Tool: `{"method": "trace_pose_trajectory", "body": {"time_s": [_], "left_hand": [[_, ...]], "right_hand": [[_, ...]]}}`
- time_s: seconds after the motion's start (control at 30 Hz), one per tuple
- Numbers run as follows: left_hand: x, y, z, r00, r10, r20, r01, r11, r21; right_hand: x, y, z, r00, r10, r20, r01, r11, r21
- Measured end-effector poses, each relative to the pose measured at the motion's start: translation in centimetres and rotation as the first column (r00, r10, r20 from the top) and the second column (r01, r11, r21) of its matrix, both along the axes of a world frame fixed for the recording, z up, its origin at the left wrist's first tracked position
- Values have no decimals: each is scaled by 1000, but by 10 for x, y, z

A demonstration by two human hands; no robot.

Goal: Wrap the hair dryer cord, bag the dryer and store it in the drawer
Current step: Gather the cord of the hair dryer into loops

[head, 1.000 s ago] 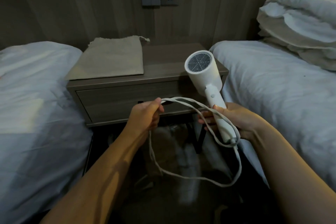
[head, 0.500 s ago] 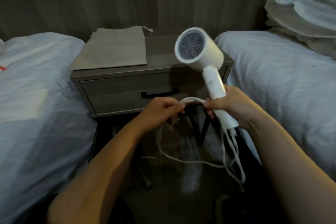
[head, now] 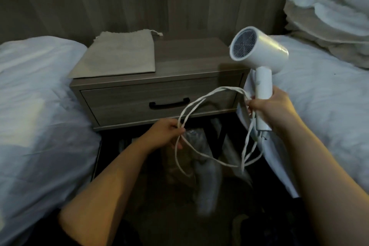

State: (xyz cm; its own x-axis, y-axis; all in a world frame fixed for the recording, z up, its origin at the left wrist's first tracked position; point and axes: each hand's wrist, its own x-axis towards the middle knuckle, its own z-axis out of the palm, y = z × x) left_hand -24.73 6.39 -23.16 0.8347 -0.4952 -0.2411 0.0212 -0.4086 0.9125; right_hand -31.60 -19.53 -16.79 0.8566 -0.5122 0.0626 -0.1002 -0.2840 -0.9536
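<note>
The right hand [head: 269, 108] grips the white hair dryer [head: 257, 50] by its handle, with the rear grille turned toward the camera, in front of the right bed [head: 319, 96]. The white cord [head: 201, 102] hangs in loose loops from the handle's base across to the left hand [head: 163, 134], which pinches several strands just below the closed drawer [head: 123, 104] of the desk [head: 189, 56]. A beige drawstring bag [head: 117, 54] lies flat on the desk's left part. The left bed [head: 36, 106] flanks the desk, and folded bedding [head: 329, 16] is piled at upper right.
</note>
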Motion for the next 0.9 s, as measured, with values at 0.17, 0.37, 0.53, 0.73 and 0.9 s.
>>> {"method": "trace_pose_trajectory", "body": {"time_s": [0.17, 0.37, 0.53, 0.73, 0.9], "left_hand": [[-9, -6, 30, 949, -13, 316, 11, 1000, 7], [-24, -13, 54, 897, -62, 439, 83, 996, -29], [-24, -10, 58, 885, -43, 463, 57, 998, -18], [-21, -5, 48, 537, -227, 812, -76, 946, 315], [-26, -13, 39, 224, -359, 906, -29, 927, 374]], "right_hand": [[1, 0, 0, 993, -105, -46, 85, 942, -326], [-2, 26, 5, 984, 178, 8, -169, 948, -269], [1, 42, 5, 965, 246, -92, -261, 855, -448], [-7, 39, 15, 925, 368, -97, -379, 871, -311], [-10, 47, 18, 907, 400, -129, -419, 836, -353]]}}
